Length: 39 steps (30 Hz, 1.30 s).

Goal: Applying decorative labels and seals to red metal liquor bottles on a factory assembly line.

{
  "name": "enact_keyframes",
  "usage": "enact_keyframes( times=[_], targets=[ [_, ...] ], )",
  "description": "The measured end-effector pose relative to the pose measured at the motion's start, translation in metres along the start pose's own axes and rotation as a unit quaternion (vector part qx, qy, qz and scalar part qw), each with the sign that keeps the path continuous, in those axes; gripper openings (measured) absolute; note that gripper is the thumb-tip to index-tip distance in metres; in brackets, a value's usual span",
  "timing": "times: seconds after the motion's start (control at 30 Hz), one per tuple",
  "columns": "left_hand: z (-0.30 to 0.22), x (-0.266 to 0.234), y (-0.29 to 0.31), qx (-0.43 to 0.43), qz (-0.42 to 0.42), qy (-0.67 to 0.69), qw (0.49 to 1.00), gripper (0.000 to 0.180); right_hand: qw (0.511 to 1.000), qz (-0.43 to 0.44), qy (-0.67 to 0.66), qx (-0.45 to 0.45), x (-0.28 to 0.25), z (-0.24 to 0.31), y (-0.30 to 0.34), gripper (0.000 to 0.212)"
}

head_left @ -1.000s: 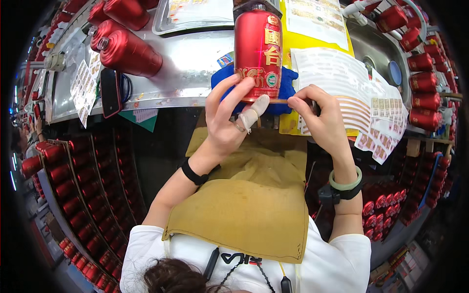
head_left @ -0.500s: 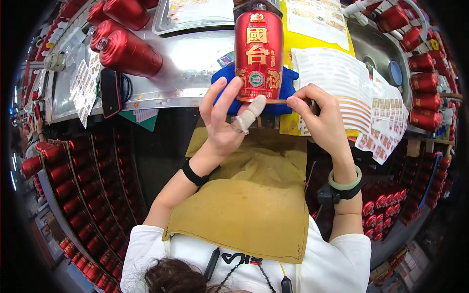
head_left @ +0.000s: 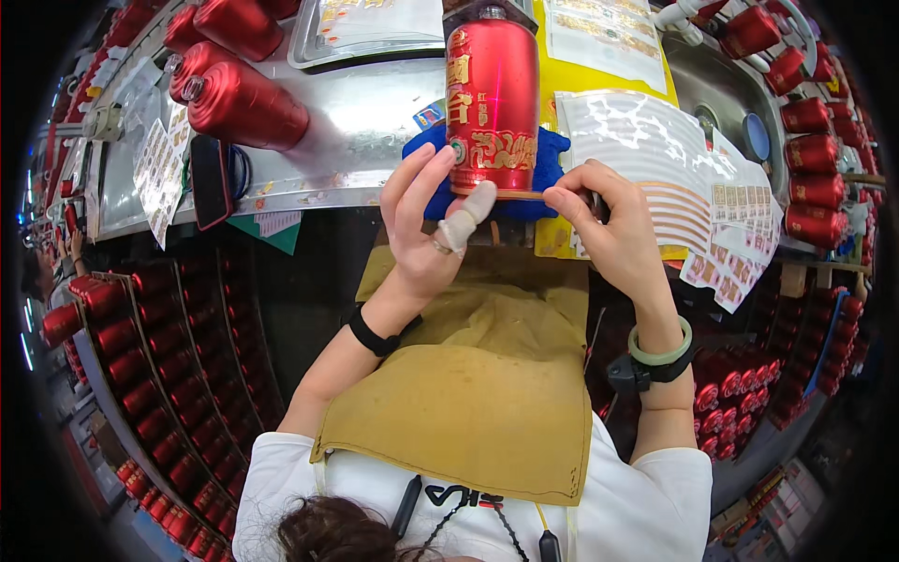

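Note:
A red bottle [head_left: 496, 94] with gold lettering lies on a folded blue cloth [head_left: 552, 164], base toward me. A thin gold-brown strip [head_left: 510, 196] runs along its lower edge, its right end standing off past the bottle. My right hand [head_left: 613, 211] pinches that end between thumb and index finger. My left hand [head_left: 421, 215] is at the bottle's lower left, its thumb in a white cover [head_left: 468, 215] pressed on the base edge by the strip. Its other fingers are outstretched, with the index fingertip against the bottle's left side.
Right of the bottle lie a sheet of curved strips [head_left: 655, 155] and label sheets [head_left: 735, 229] on yellow material [head_left: 552, 239]. At left are more red bottles [head_left: 248, 108], a phone [head_left: 211, 178] and a metal tray [head_left: 309, 58]. Racks of red bottles [head_left: 169, 347] stand below; a sink [head_left: 698, 80] is at right.
The bottle has turned about its length, its large gold lettering moving left and another gold pattern showing. More of the strip's right end shows between bottle and right hand. Both hands stay nearly in place.

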<state>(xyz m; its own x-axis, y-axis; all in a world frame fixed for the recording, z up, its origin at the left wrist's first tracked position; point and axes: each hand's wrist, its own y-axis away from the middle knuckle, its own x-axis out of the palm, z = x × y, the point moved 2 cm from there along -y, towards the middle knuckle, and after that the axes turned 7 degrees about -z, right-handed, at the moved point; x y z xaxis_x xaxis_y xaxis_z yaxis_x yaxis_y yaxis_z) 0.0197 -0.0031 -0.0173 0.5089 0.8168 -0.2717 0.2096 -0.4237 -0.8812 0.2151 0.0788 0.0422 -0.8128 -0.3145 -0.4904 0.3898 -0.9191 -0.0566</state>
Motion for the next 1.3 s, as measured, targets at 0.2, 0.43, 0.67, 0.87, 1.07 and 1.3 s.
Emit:
enact_keyframes(
  times=[0.2, 0.43, 0.67, 0.87, 1.07, 1.3],
  targets=[
    [-0.006, 0.003, -0.022, 0.017, 0.106, 0.040, 0.993, 0.027, 0.999, 0.016, 0.021, 0.029, 0.004, -0.002, -0.002, 0.021],
    [0.009, -0.001, -0.005, -0.025, 0.028, 0.055, 0.998, 0.023, 1.000, 0.016, 0.005, 0.007, 0.005, 0.002, -0.003, 0.020],
    [-0.011, 0.003, -0.021, -0.038, 0.102, 0.080, 0.991, 0.024, 0.999, 0.017, 0.019, 0.037, 0.002, -0.001, -0.003, 0.021],
    [0.013, 0.000, -0.001, -0.054, 0.014, 0.099, 0.994, 0.025, 1.000, 0.018, 0.008, 0.019, 0.005, 0.005, -0.004, 0.023],
    [-0.010, 0.002, -0.013, 0.021, -0.020, -0.022, 0.999, 0.029, 1.000, 0.006, 0.009, -0.002, 0.004, 0.000, -0.004, 0.023],
    [0.005, 0.002, -0.004, -0.089, 0.022, 0.120, 0.989, 0.029, 1.000, 0.017, -0.003, 0.001, 0.008, 0.008, -0.004, 0.027]
  ],
)
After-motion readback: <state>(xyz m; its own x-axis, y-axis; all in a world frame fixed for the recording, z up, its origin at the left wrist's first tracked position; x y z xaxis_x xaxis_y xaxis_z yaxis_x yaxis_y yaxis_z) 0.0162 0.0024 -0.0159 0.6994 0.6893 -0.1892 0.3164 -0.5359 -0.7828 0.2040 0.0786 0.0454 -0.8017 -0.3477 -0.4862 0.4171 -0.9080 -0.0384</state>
